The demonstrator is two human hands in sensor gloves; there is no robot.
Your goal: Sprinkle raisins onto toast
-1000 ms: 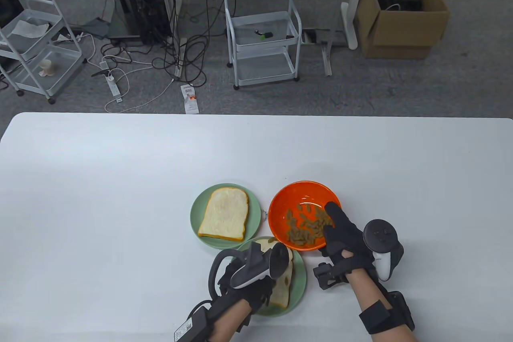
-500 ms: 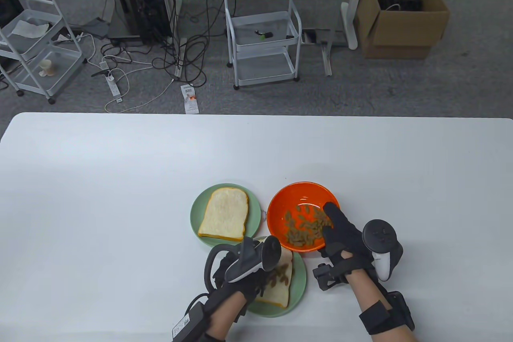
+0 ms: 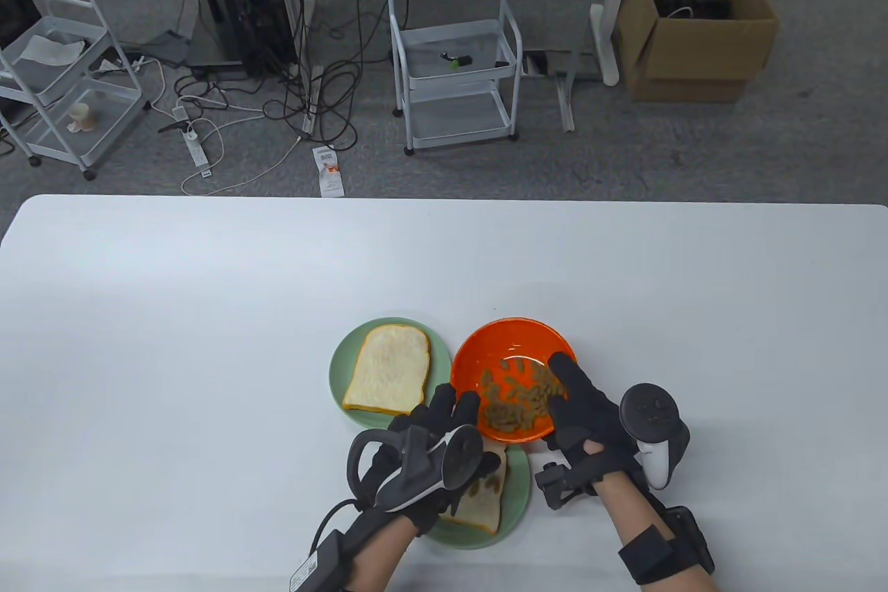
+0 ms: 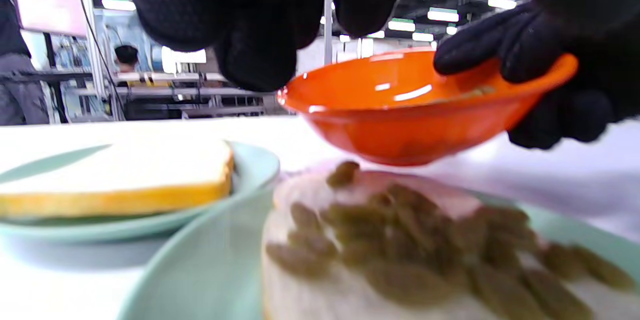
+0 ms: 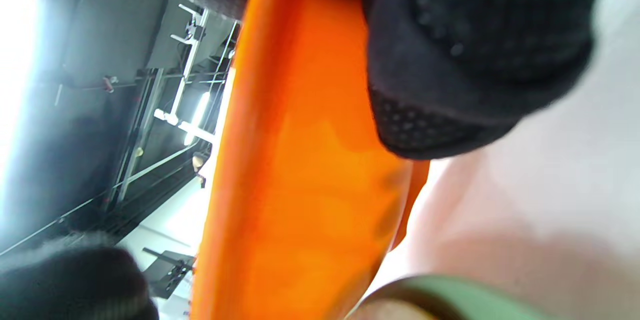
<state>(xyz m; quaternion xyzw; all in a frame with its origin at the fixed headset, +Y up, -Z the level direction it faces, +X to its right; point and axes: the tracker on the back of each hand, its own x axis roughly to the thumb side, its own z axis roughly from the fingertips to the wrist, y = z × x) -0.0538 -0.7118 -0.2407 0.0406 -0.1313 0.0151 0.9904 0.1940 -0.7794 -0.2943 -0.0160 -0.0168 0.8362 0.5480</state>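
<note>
Gripping the orange bowl [image 3: 512, 380] of raisins [image 3: 513, 401] by its rim: right hand [image 3: 590, 415], table view; left hand [image 3: 423, 446] spread open at the bowl's near-left edge, over raisin-topped toast [image 3: 485, 502]. Left wrist view: bowl lifted above toast [image 4: 400, 250]. Right wrist view: fingers [image 5: 450, 60] clamp bowl [image 5: 300, 185].

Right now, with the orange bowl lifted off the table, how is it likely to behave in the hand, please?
The orange bowl, gripped at the rim by the right hand, looks rigid and probably light: it is held at one side only. Its glossy surface may be slippery. It is tilted, so the loose raisins could slide toward the lower side.
</note>
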